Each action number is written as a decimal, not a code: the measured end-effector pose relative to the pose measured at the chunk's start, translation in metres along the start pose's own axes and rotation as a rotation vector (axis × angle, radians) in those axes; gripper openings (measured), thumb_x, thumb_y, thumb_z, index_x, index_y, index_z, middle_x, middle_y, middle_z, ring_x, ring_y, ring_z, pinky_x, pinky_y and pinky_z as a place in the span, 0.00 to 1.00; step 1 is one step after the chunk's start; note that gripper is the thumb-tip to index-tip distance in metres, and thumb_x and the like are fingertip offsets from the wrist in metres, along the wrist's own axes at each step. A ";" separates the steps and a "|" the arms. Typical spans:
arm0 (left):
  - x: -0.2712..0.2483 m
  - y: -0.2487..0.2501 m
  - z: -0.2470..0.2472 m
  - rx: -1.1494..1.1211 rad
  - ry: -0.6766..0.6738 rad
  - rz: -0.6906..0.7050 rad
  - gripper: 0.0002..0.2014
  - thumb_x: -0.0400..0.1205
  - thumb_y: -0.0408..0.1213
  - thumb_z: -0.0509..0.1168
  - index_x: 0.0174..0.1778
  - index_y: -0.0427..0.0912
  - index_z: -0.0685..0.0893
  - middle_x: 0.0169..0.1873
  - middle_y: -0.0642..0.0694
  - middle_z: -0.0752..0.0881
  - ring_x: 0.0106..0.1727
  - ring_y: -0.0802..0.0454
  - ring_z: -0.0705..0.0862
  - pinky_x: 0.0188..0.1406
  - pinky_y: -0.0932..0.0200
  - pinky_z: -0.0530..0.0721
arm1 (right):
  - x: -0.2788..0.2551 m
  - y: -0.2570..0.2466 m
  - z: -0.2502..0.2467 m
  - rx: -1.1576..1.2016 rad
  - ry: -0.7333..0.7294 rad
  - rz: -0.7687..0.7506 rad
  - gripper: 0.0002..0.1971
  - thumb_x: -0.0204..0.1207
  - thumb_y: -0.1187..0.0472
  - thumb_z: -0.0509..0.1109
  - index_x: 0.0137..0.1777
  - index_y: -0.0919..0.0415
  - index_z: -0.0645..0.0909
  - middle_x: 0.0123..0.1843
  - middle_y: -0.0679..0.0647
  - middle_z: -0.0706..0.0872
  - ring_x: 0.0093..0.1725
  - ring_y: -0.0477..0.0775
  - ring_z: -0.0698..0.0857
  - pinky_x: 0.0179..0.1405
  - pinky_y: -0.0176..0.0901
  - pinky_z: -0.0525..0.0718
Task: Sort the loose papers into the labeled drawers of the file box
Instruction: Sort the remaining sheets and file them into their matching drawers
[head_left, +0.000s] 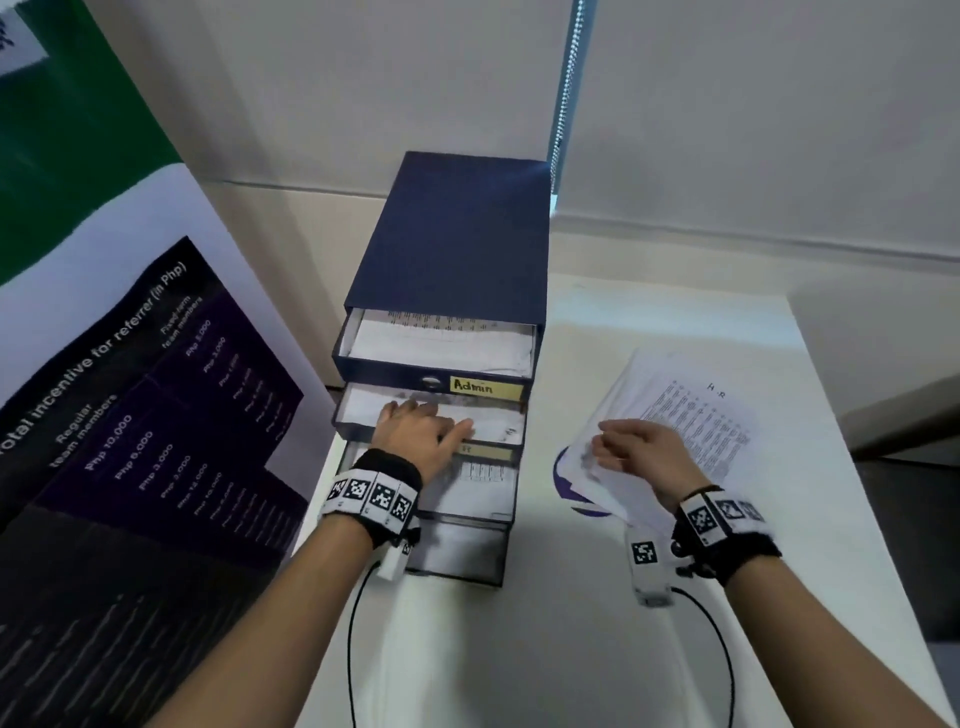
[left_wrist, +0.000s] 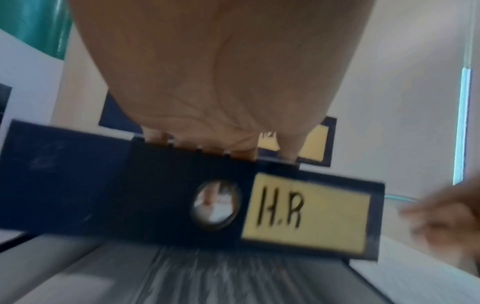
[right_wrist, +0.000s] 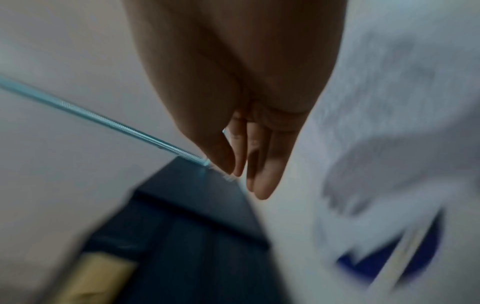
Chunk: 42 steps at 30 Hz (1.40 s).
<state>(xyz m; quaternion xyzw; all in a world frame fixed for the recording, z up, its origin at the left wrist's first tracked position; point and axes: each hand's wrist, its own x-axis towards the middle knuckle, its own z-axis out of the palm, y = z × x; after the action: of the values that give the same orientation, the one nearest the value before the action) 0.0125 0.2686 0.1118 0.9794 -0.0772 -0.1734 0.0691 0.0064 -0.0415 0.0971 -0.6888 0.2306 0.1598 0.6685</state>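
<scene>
White desk carries the whole setup; a printed banner leans at its left edge; a dark blue file box stands at the desk's back, left of centre, with all visible drawers pulled out stepwise; top drawer, labelled "Admin", holds printed sheets; second drawer, labelled "H.R", also holds paper; lower drawers show sheets, labels not legible. Loose papers lie on the desk right of the box, top sheet marked "H R", partly covering a purple mark on the desk. Left hand reaches into the H.R drawer, fingers fairly straight and together, lying flat on the paper inside. Right hand sits at the near left edge of the loose papers; fingers straight and together; whether they grip a sheet cannot be told through the blur.
</scene>
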 end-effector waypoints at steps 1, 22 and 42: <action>0.000 0.009 -0.005 0.031 0.022 -0.003 0.26 0.86 0.61 0.47 0.61 0.55 0.87 0.66 0.49 0.83 0.69 0.47 0.77 0.74 0.45 0.68 | 0.010 0.013 -0.023 -0.341 0.080 -0.049 0.11 0.82 0.64 0.69 0.62 0.65 0.85 0.58 0.64 0.89 0.53 0.60 0.88 0.60 0.50 0.84; 0.081 0.223 0.142 -0.483 -0.252 -0.069 0.14 0.84 0.41 0.65 0.64 0.41 0.83 0.55 0.41 0.88 0.59 0.44 0.84 0.62 0.57 0.79 | 0.028 0.146 -0.176 -0.633 0.487 0.180 0.29 0.63 0.46 0.85 0.55 0.66 0.82 0.47 0.61 0.89 0.51 0.62 0.88 0.48 0.50 0.85; 0.089 0.222 0.176 -0.531 0.013 -0.179 0.43 0.68 0.45 0.83 0.78 0.42 0.72 0.70 0.41 0.72 0.73 0.41 0.72 0.74 0.48 0.74 | -0.007 0.173 -0.247 -0.265 0.684 0.168 0.17 0.71 0.68 0.76 0.60 0.66 0.82 0.52 0.64 0.88 0.43 0.63 0.87 0.43 0.58 0.91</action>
<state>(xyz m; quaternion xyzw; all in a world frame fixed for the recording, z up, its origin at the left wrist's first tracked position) 0.0052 0.0163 -0.0456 0.9310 0.0582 -0.1866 0.3084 -0.1132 -0.2862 -0.0318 -0.7615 0.4734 0.0030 0.4426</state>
